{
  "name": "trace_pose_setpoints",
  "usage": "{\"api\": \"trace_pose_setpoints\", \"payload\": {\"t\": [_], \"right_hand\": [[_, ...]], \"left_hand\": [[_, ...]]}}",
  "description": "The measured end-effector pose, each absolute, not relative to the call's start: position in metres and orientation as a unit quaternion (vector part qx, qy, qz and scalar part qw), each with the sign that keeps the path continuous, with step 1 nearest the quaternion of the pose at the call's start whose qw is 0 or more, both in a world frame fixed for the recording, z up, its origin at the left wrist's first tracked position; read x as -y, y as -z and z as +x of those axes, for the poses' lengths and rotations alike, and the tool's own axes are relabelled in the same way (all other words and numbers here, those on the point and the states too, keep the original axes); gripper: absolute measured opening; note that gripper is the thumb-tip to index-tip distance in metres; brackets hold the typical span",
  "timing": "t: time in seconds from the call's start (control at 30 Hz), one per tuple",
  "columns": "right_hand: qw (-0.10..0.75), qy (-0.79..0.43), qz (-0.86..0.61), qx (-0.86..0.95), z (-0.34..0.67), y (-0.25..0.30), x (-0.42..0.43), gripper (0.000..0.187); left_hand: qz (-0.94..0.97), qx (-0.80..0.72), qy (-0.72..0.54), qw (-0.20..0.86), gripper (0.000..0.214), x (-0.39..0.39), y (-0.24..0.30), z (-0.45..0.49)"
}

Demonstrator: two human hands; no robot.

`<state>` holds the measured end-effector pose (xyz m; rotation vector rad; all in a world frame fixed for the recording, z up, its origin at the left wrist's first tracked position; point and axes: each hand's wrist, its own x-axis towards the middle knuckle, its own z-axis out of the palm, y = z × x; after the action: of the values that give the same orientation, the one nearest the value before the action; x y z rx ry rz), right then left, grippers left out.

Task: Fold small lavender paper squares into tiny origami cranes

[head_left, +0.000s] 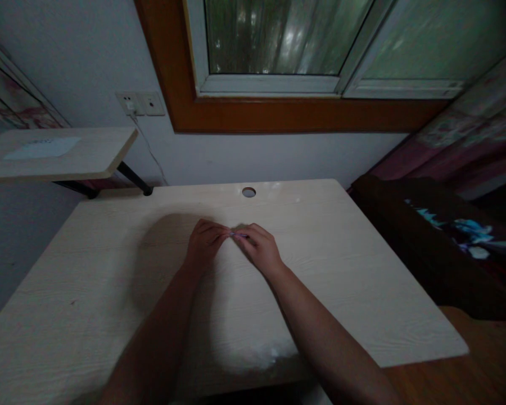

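A: Far L?
B: Raised shelf w/ sheet of paper on top, black legs down on desk. Next, wall socket w/ cord dangling to back edge of desk.
A: Then?
B: L hand, over mid desk, fingertips pinched narrow on L end of small thin thing.
A: What kind?
B: Can't tell, too small + dim. Purplish, approx. level, held betw. both hands, just nearer than round hole in desk.
A: Touching desk?
B: Can't tell.
A: & R hand?
B: Thumb + fingers close tog. too, on R end of same thing. V. near L hand.
A: Above?
B: Window w/ brown wood frame.
A: Far R?
B: Dark furniture beside desk, pinkish curtain behind.
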<state>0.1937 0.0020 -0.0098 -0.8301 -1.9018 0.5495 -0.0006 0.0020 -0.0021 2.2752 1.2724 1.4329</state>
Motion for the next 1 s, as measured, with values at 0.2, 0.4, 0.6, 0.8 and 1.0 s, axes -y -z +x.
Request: {"api": "trace_pose_setpoints", "payload": {"t": [0.2,0.4,0.6,0.8,1.0], "right_hand": [[0.516,-0.204,-0.351,0.754,0.194,0.007,0.001,0.009],[0.530,-0.188,-0.356,0.746,0.194,0.007,0.002,0.010],[0.526,-0.183,-0.348,0.754,0.195,0.006,0.002,0.012],[0.507,-0.186,-0.337,0.772,0.193,0.005,0.003,0.011],[0.492,-0.196,-0.336,0.779,0.192,0.005,0.003,0.009]], "left_hand": [[0.744,-0.443,-0.485,0.120,0.037,0.000,0.004,0.000],[0.702,-0.448,-0.514,0.204,0.033,0.002,0.004,0.001],[0.656,-0.459,-0.505,0.323,0.037,0.007,0.003,0.004],[0.624,-0.440,-0.512,0.392,0.047,0.007,0.008,0.006],[0.619,-0.446,-0.525,0.376,0.049,0.004,0.012,0.006]]}}
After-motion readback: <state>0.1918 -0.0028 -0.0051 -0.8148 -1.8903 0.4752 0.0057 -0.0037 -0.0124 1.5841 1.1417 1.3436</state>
